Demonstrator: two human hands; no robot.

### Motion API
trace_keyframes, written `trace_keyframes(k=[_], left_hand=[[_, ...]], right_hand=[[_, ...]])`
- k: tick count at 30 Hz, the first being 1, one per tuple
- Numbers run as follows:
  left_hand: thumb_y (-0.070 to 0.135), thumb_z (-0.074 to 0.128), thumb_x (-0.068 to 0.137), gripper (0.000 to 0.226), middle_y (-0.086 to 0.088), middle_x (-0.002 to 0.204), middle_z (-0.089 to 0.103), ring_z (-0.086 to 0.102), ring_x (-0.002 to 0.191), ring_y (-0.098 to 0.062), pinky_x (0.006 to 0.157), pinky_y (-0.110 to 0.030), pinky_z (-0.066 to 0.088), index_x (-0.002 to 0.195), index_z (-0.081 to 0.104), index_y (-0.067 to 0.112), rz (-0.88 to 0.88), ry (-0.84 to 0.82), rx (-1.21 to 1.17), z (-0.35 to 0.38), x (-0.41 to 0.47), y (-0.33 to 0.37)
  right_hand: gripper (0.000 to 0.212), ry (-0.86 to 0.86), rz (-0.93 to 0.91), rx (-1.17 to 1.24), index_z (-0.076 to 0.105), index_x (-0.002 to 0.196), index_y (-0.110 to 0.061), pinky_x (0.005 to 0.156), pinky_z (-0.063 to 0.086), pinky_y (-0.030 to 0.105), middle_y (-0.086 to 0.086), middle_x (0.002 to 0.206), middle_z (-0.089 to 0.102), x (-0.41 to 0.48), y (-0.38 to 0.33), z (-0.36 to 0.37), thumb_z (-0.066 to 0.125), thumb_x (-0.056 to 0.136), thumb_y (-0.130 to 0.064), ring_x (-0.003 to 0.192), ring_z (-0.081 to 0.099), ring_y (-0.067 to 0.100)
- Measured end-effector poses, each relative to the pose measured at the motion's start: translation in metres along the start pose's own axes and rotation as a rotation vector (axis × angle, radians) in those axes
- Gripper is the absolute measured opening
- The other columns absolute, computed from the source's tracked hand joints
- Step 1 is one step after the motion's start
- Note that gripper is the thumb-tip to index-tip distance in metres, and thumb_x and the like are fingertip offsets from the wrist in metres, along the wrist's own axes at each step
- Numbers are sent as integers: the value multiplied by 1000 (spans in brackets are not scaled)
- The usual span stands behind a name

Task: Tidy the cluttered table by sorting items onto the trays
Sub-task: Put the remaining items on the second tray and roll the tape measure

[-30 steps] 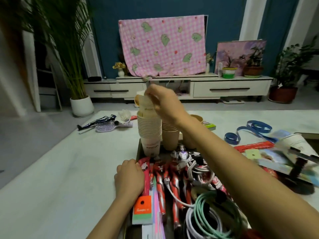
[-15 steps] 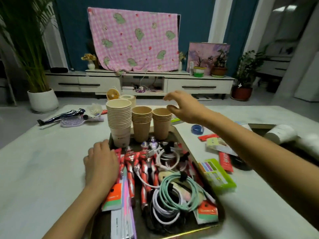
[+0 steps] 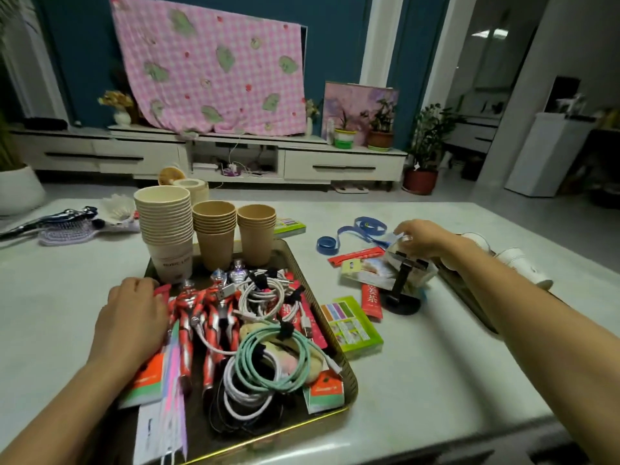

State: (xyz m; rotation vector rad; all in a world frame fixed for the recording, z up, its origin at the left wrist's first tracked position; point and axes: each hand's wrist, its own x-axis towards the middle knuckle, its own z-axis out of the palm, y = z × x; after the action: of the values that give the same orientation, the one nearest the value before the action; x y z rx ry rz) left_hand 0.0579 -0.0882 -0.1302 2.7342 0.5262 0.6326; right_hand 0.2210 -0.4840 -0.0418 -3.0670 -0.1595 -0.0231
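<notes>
A gold-rimmed dark tray [image 3: 278, 431] in front of me holds three stacks of paper cups [image 3: 166, 226], red toy figures [image 3: 208, 313], coiled cables [image 3: 265, 364] and packets. My left hand [image 3: 131, 317] rests on the packets at the tray's left edge, its fingers loosely curled. To the right, my right hand [image 3: 422, 239] reaches over a loose pile. Its fingers curl onto a white paper cup [image 3: 396, 255] that lies under a black phone stand [image 3: 402, 302]. What lies beneath the palm is hidden.
A green box [image 3: 355, 327], red packets [image 3: 370, 297] and a blue ribbon [image 3: 349, 234] lie right of the tray. A second dark tray [image 3: 469, 297] with white cups [image 3: 523, 263] sits at far right. A hairbrush [image 3: 63, 233] and tape roll [image 3: 193, 189] lie at back left.
My right hand left the top of the white cup stack and swung right and down onto the pile by the phone stand. My view turned right. The left hand stayed.
</notes>
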Motion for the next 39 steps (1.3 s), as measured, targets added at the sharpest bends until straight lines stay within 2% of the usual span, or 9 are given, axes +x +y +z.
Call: trace_keyframes(k=[3, 6, 11, 15, 19, 23, 27, 33, 39], left_hand=[[10, 46, 91, 25, -28, 108, 53, 45, 105, -42, 82, -48, 40, 106, 58, -6, -10, 4, -12, -3, -2, 1], [13, 43, 92, 23, -22, 109, 52, 45, 107, -37, 81, -46, 40, 104, 56, -2, 0, -18, -4, -5, -4, 6], [19, 37, 96, 24, -13, 113, 51, 44, 108, -27, 80, -34, 41, 107, 53, 6, 7, -38, 41, -7, -7, 10], [23, 34, 97, 25, -8, 117, 49, 44, 109, -22, 81, -29, 39, 111, 50, 10, 18, -47, 55, -9, -8, 8], [23, 32, 98, 26, -6, 119, 47, 42, 111, -20, 83, -28, 39, 115, 48, 12, 43, -61, 64, -7, -10, 5], [24, 33, 97, 26, -5, 118, 49, 41, 112, -19, 85, -27, 38, 115, 49, 13, 46, -54, 33, -6, -8, 0], [24, 34, 97, 26, -5, 119, 49, 40, 113, -20, 85, -27, 39, 116, 49, 14, 36, -45, 10, -4, -5, -1], [24, 34, 97, 28, -5, 121, 49, 40, 113, -20, 86, -28, 39, 118, 48, 14, 40, -41, 58, -2, -3, 1], [23, 34, 97, 28, -6, 120, 50, 45, 109, -21, 87, -31, 36, 118, 50, 13, 17, 43, 73, -13, -4, 4]], right_hand=[[22, 21, -21, -126, 65, 106, -3, 78, 42, 29, 17, 113, 62, 8, -13, -10, 54, 88, -10, 93, 55, 27], [22, 202, -91, -129, 66, 103, 4, 85, 47, 39, 24, 106, 65, 9, -46, -38, 50, 89, -3, 96, 58, 35], [15, 563, -439, 354, 59, 101, -1, 81, 47, 34, 15, 105, 60, -12, -168, -62, 50, 94, -11, 94, 55, 26], [15, 698, -715, 498, 55, 100, 1, 77, 41, 30, 16, 106, 57, -29, -264, -60, 47, 95, -11, 91, 48, 22], [15, 657, -605, 473, 51, 105, 0, 82, 43, 43, 17, 112, 53, -15, -296, -42, 42, 94, -6, 97, 51, 31], [14, 657, -489, 511, 54, 99, 0, 81, 44, 45, 17, 107, 57, 4, -289, -36, 43, 90, 0, 95, 53, 33], [15, 612, -530, 453, 57, 97, -3, 78, 45, 41, 17, 104, 59, 13, -284, -33, 47, 87, 1, 94, 53, 31], [20, 292, -641, 205, 62, 96, -7, 69, 40, 30, 10, 98, 61, 10, -283, 10, 44, 88, -1, 94, 57, 29], [35, 315, -596, 354, 51, 129, -10, 97, 37, 33, 15, 131, 44, 16, -258, -3, 48, 95, -19, 116, 48, 28]])
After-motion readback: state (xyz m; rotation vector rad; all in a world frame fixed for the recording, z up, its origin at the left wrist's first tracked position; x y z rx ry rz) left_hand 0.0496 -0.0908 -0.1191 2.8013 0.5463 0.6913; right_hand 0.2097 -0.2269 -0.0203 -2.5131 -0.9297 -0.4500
